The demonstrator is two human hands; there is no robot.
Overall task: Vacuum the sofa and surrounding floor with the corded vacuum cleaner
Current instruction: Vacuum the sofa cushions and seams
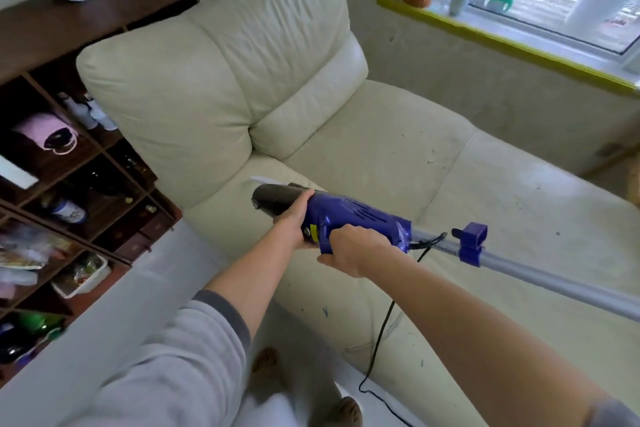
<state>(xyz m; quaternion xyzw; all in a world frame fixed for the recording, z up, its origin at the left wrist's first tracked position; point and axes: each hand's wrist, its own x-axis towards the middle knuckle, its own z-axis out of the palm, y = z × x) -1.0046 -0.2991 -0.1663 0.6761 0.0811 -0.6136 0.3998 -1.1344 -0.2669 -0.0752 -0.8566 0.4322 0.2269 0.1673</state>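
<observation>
Light grey sleeve point(180, 350) pushed up, darker grey cuff point(225, 308), seemingly bare feet point(266, 362)

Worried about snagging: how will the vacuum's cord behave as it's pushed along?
Probably floppy: the cord hangs slack from the vacuum and curls on the floor. It likely drags across the sofa edge. Looks thin and light.

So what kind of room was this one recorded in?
Most likely a home living room: a cream leather sofa, a dark wooden cubby shelf holding bottles and household odds and ends, and a windowsill lined with bottles and potted plants.
</observation>
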